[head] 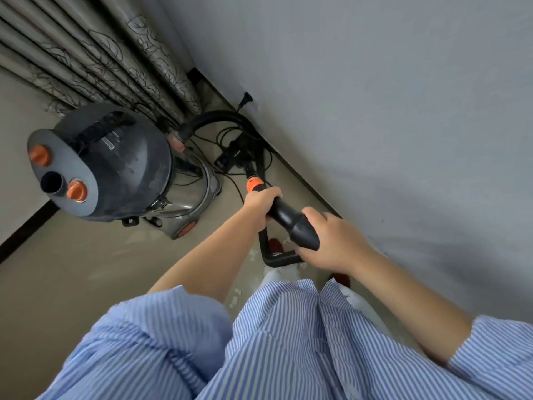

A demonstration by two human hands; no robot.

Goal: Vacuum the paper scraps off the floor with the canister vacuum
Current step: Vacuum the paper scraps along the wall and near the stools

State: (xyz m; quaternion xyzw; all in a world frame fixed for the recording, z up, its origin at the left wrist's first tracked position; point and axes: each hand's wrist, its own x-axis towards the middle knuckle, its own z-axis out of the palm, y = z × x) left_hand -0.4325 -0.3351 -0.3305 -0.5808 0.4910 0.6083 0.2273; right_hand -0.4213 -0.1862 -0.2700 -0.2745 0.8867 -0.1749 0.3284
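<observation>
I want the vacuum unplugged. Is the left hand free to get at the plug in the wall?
Probably not as things stand: the left hand grips the wand, and the plug sits low on the wall beyond the hose.

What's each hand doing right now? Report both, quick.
Left hand: closed around the vacuum wand, just below its orange collar.
Right hand: closed around the wand's black handle.

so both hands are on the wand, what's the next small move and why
Probably draw the wand back toward the feet. Left hand and right hand both grip it, its head sits far out by the wall among cords, while the paper scraps lie close in, near the person's legs.
</observation>
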